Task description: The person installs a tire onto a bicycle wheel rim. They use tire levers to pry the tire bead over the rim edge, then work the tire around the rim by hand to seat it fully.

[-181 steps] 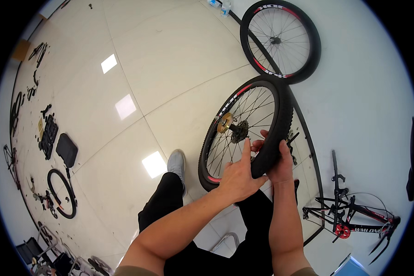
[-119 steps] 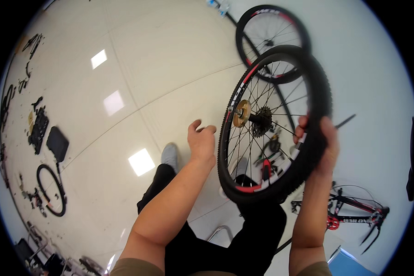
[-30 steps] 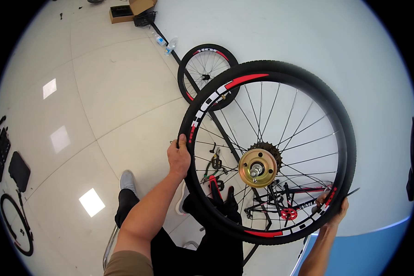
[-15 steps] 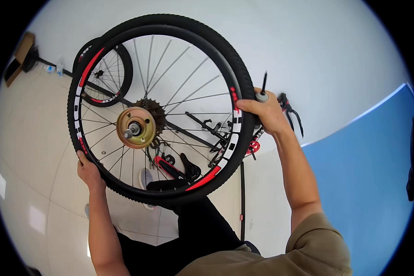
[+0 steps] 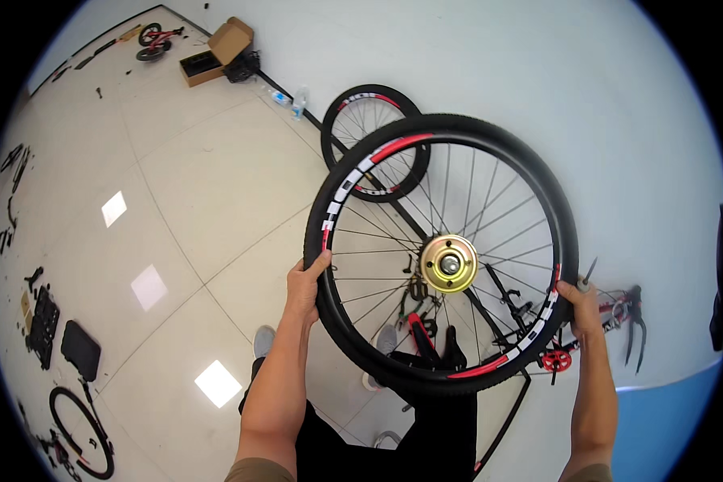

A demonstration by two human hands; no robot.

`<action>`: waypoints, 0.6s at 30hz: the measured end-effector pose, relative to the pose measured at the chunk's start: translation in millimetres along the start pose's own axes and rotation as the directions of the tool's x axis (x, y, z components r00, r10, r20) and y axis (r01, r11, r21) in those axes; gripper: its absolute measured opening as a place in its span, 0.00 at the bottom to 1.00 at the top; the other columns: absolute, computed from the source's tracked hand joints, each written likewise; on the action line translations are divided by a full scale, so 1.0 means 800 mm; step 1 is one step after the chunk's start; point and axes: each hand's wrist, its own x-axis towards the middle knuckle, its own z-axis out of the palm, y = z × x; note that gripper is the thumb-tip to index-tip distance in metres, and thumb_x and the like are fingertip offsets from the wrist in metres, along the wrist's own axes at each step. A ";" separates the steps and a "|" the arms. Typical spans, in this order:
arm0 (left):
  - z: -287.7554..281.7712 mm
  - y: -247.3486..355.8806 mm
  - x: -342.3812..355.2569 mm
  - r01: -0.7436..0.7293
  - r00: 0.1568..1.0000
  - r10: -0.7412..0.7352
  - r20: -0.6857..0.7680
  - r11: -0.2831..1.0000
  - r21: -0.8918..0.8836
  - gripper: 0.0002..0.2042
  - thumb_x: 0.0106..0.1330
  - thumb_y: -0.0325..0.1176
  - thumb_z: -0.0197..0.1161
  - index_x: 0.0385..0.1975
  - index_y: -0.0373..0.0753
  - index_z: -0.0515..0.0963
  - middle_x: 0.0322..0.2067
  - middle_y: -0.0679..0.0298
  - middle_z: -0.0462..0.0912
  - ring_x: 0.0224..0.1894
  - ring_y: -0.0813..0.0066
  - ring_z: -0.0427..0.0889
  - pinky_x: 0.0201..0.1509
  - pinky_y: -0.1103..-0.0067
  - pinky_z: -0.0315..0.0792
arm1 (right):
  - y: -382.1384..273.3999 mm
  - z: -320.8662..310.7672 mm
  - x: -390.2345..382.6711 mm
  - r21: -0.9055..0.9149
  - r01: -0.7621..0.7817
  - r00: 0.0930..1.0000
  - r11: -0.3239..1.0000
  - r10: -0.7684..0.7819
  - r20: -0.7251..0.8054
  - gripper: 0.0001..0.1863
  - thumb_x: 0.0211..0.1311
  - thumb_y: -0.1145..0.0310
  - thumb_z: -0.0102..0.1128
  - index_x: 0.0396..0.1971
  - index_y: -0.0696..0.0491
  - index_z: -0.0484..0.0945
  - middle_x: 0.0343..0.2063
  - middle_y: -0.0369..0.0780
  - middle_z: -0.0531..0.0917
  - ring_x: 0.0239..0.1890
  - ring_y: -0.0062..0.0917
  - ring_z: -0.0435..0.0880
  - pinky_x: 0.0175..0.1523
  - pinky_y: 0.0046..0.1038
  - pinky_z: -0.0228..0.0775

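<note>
A bicycle wheel [image 5: 450, 124] with a black knobbly tyre and a red, white and black rim is held up in front of me by both hands. Its gold-coloured hub disc [image 5: 450, 264] faces me, hiding most of what lies behind it. My left hand [image 5: 304, 291] is closed on the tyre's left side, thumb over the rim. On the lower right side, my right hand [image 5: 582, 309] grips the tyre too. That hand also keeps hold of a thin pointed tool, apparently a screwdriver [image 5: 584, 284], sticking up beyond the fingers.
A smaller wheel [image 5: 327, 140] leans against the wall behind. Bicycle frame parts with a red chainring [image 5: 556, 361] lie beyond the held wheel. Bottles [image 5: 300, 103], an open cardboard box [image 5: 231, 40], a small red bicycle [image 5: 157, 42] and a black case [image 5: 80, 351] stand or lie leftward.
My view has swung left, showing more floor. The wheel sits further right in the picture and has turned to face me, so its sprockets are now hidden. Both hands keep their hold.
</note>
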 end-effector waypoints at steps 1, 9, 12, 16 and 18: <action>-0.003 0.010 0.000 0.029 0.999 -0.029 0.038 0.999 -0.019 0.17 0.61 0.40 0.76 0.40 0.36 0.79 0.27 0.69 0.77 0.25 0.82 0.75 0.25 0.81 0.70 | 0.016 -0.003 0.009 0.023 -0.024 1.000 0.999 0.025 -0.006 0.18 0.53 0.65 0.76 0.42 0.57 0.82 0.30 0.33 0.84 0.30 0.20 0.82 0.38 0.24 0.76; -0.031 0.060 -0.027 -0.097 0.960 0.129 0.246 0.985 -0.141 0.20 0.61 0.31 0.72 0.49 0.34 0.72 0.30 0.51 0.84 0.30 0.61 0.87 0.29 0.72 0.86 | 0.151 0.062 0.092 0.198 -0.182 0.983 0.963 0.171 0.074 0.16 0.57 0.62 0.75 0.41 0.54 0.82 0.30 0.35 0.85 0.28 0.21 0.82 0.35 0.26 0.77; -0.022 0.068 -0.035 -0.147 0.945 0.177 0.275 0.981 -0.128 0.19 0.59 0.30 0.74 0.47 0.35 0.73 0.30 0.54 0.84 0.30 0.63 0.87 0.33 0.70 0.86 | 0.189 0.103 0.120 -0.002 -0.288 0.949 0.958 0.285 -0.134 0.15 0.63 0.58 0.70 0.44 0.50 0.81 0.28 0.34 0.84 0.24 0.19 0.78 0.26 0.24 0.66; 0.009 0.053 -0.054 -0.324 0.929 0.283 0.238 0.934 0.152 0.20 0.56 0.27 0.76 0.46 0.34 0.75 0.30 0.60 0.84 0.31 0.69 0.86 0.32 0.75 0.81 | 0.212 0.157 0.138 0.105 -0.359 0.920 0.927 0.371 -0.127 0.14 0.62 0.63 0.67 0.45 0.51 0.81 0.29 0.35 0.85 0.25 0.16 0.78 0.25 0.22 0.63; 0.021 0.029 -0.061 -0.459 0.888 0.399 0.226 0.750 0.476 0.20 0.54 0.29 0.76 0.44 0.33 0.75 0.28 0.62 0.82 0.28 0.73 0.83 0.32 0.78 0.78 | 0.206 0.196 0.135 0.118 -0.335 0.940 0.935 0.340 -0.025 0.15 0.62 0.64 0.66 0.47 0.52 0.81 0.30 0.36 0.86 0.25 0.17 0.78 0.25 0.23 0.64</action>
